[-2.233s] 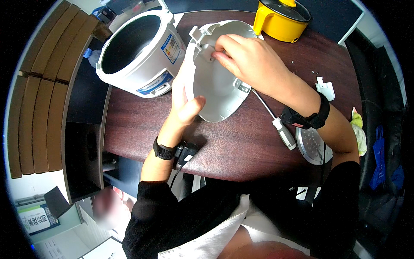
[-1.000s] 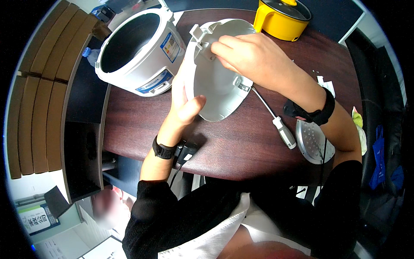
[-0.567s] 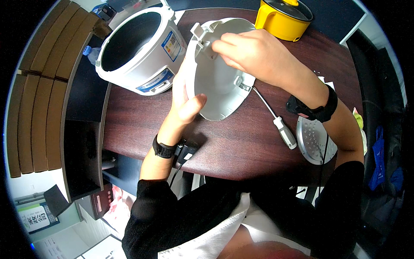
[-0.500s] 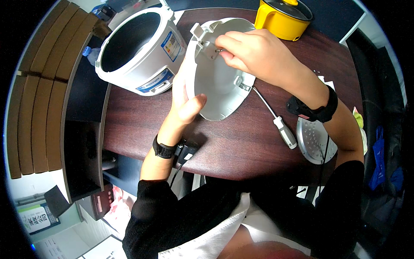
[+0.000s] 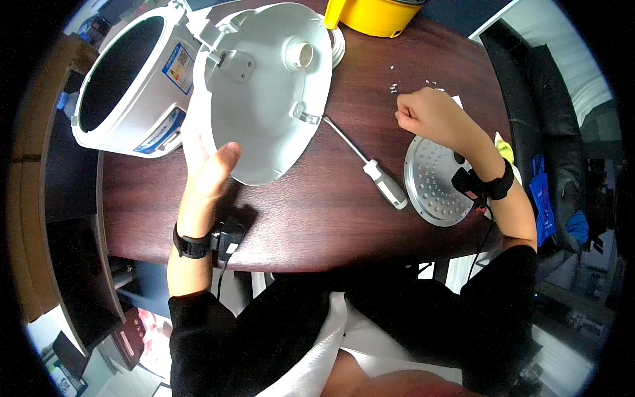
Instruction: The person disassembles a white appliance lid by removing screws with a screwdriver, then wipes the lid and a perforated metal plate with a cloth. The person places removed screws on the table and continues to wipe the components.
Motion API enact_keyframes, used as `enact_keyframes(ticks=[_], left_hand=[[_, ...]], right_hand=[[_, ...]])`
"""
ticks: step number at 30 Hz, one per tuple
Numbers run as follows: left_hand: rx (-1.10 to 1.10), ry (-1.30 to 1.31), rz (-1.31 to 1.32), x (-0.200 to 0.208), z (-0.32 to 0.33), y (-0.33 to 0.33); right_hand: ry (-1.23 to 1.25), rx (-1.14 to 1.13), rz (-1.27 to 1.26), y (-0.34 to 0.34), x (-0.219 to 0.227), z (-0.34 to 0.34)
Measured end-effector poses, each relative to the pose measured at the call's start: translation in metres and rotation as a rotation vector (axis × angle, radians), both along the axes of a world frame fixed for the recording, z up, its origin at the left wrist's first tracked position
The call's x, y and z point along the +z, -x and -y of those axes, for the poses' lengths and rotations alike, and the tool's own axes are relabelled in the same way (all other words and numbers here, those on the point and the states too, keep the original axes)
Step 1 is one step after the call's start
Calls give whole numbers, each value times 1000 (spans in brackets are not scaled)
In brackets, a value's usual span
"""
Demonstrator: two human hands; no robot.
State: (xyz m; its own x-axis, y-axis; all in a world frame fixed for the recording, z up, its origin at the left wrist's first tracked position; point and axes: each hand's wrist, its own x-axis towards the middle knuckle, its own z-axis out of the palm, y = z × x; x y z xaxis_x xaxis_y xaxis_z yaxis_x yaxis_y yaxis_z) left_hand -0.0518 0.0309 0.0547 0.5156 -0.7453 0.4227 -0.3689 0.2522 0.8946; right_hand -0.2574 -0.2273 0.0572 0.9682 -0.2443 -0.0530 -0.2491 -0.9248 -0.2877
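Note:
A white plastic rice cooker lid shell (image 5: 264,126) is tilted up, its hollow inner side facing me. My left hand (image 5: 213,173) grips its left edge, thumb over the near rim and the other fingers hidden behind. A hinge bracket (image 5: 235,65) with screw holes sits inside its upper left. My right hand (image 5: 433,116) is away from the shell, over the right side of the table, with fingers curled together. Whatever they hold, if anything, is hidden. Small screws (image 5: 394,88) lie just beyond it. A screwdriver (image 5: 383,185) with a grey-white handle lies between the shell and a dimpled round metal plate (image 5: 433,188).
The white rice cooker body (image 5: 155,109) stands open at the left, close beside the shell. A yellow pot (image 5: 374,16) is at the far edge of the dark wooden table (image 5: 297,225). Cables hang from the black wristbands on both my wrists.
My right hand has left the hinge bracket inside the shell and moved right, near the loose screws. My left hand still holds the shell. The whole view has shifted.

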Motion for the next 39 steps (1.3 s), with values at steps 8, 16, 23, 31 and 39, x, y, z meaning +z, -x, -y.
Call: enact_keyframes(ticks=[8, 16, 23, 31, 39], left_hand=[[32, -32, -62, 2, -2, 1], [28, -17, -80, 4, -1, 2], [4, 62, -118, 0, 1, 1], [85, -22, -192, -27, -15, -24], [8, 43, -429, -32, -27, -32]], right_hand=[[128, -10, 75, 4, -25, 26], [138, -70, 159, 16, -19, 33], [-96, -124, -16, 46, 5, -8], [-127, -222, -137, 105, 16, -37], [-388, -530, -91, 165, 4, -71]])
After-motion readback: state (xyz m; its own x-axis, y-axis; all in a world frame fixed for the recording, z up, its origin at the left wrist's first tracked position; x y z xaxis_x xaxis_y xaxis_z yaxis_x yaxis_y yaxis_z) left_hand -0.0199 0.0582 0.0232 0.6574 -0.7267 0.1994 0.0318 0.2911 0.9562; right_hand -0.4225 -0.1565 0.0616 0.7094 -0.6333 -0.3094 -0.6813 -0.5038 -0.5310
